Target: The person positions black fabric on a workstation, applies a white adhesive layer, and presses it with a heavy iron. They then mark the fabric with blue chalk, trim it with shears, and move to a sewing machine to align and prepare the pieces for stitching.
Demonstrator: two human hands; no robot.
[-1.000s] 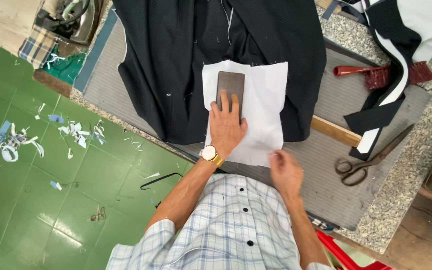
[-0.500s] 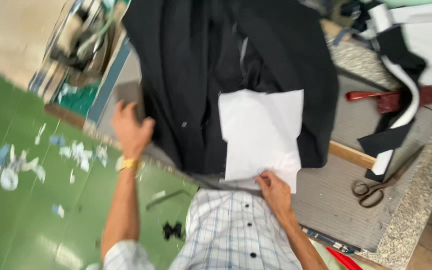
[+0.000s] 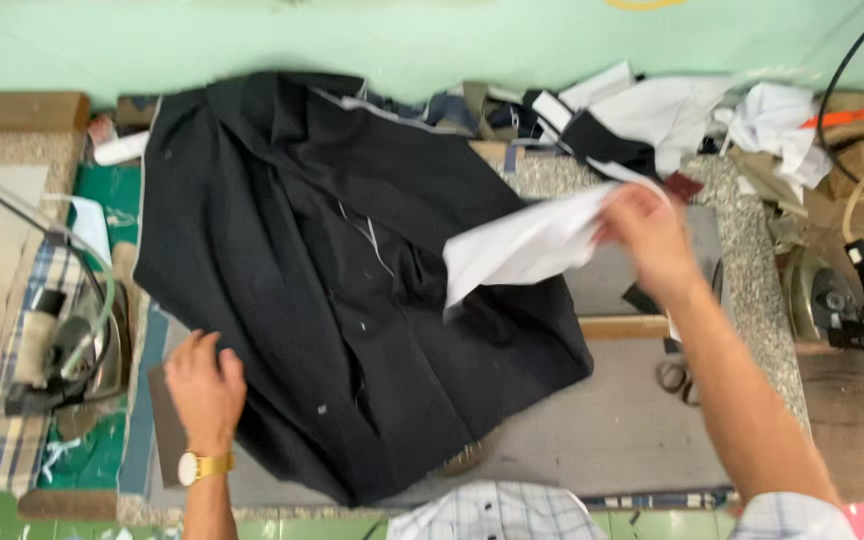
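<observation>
Two hands share the work here, each at its own edge of the dark jacket (image 3: 352, 290). Nearest the body, the left hand (image 3: 204, 385) lies with fingers loosely spread and flat, palm down on a grey-brown flat block (image 3: 164, 420) just at the jacket's left hem; it grips nothing that I can see, though its fingertips touch the cloth. Left of that hand an iron (image 3: 62, 340) sits on a checked pad (close enough that a careless elbow could meet it). Farther out, the right hand (image 3: 647, 235) is closed in a pinch on the corner of a white cloth (image 3: 527, 245), lifted so that the sheet hangs in a slack fold over the jacket's right front, its far end just touching the fabric. To do this well, I judge the pinch should stay on the corner and the sheet be carried level — not dragged — so that the jacket beneath is not rucked, while the left hand keeps the hem pinned flat. Below the right forearm lie scissors (image 3: 674, 378) on the grey pad (image 3: 602, 430), beside a wooden ruler (image 3: 622, 327). Beyond the right hand, a heap of white and dark scraps (image 3: 672, 120) crowds the far edge — best kept apart from the lifted sheet.
</observation>
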